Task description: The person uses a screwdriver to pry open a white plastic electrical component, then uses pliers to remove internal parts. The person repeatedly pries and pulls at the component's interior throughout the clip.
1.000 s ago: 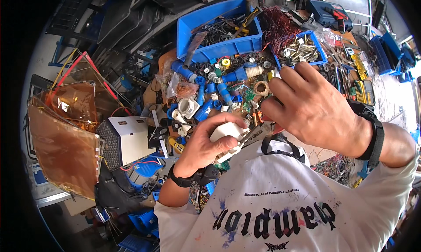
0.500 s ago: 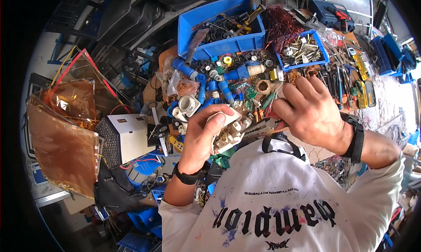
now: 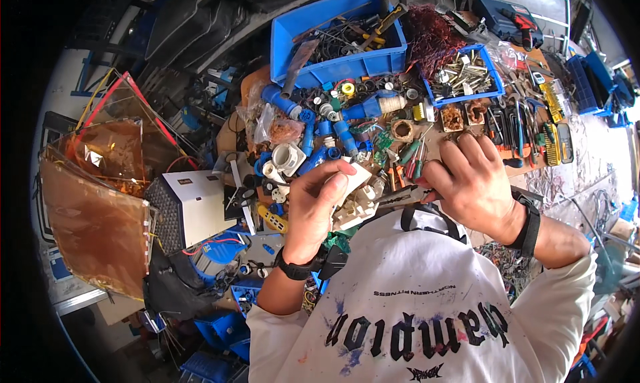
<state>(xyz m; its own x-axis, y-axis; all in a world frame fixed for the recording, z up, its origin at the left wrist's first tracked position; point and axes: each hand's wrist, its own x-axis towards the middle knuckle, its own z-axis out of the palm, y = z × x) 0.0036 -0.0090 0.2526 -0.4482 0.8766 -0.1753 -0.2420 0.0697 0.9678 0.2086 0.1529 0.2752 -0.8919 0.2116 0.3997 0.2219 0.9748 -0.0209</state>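
Note:
My left hand (image 3: 313, 206) is closed around a white plastic housing (image 3: 357, 208), with its thumb over a flat plate-like part and the moulded, uneven side turned right. A pair of pliers (image 3: 402, 196) with dark metal jaws is in my right hand (image 3: 467, 183), whose fingers are curled over the handles. The jaws point left at the housing, close to its right edge; whether they touch it I cannot tell. Both sit just in front of my white shirt. Beyond the right hand lie several screwdrivers (image 3: 411, 158) with green and red handles.
A large blue crate (image 3: 347, 70) of tools and wires stands at the back. Right of it is a blue tray (image 3: 497, 93) of metal parts. Blue pipe fittings (image 3: 343, 138) crowd the middle bench. Hand tools (image 3: 519, 130) lie right. A white box (image 3: 197, 206) sits left.
My right hand has come slightly nearer to me, and the plier jaws have drawn a little to the right of the housing. The left hand has tilted the housing slightly.

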